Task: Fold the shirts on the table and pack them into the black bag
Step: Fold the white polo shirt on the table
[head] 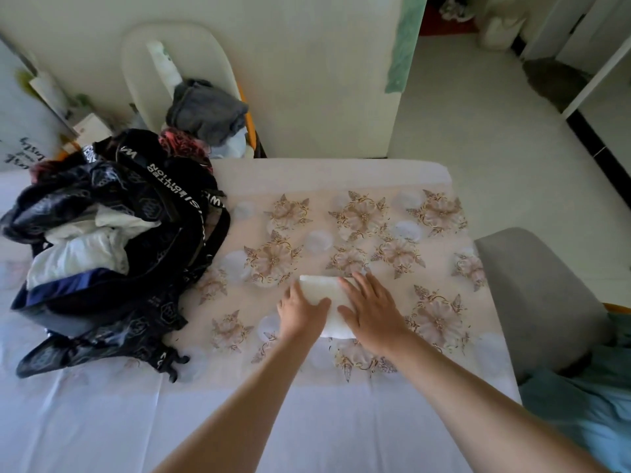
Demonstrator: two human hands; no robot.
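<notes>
Shirt point(322, 289), white, folded into a small thick rectangle with a smooth upper face and a rounded near end, lying near the middle of the counter point(341, 172) on the flower-printed cloth point(440, 213) that covers it. We see the left hand point(300, 314) at the shirt's left edge, thumb laid across the top and fingers curled at the side, gripping the fold. The right hand point(370, 310) lies flat on the right half, fingers straight and spread, pressing down. To the left, well apart from the shirt, stands the black bag point(153, 268), its mouth open upward and its lettered straps point(177, 196) draped over the side nearest the shirt. We note white garments point(85, 244) bunched inside it and a navy garment point(65, 288) at its near rim, so that the opening is largely filled. Beyond the counter a grey garment point(205, 112) rests on a white chair point(136, 63). A grey chair point(539, 302) stands against the counter's right edge, with teal fabric point(580, 414) just beside it.
</notes>
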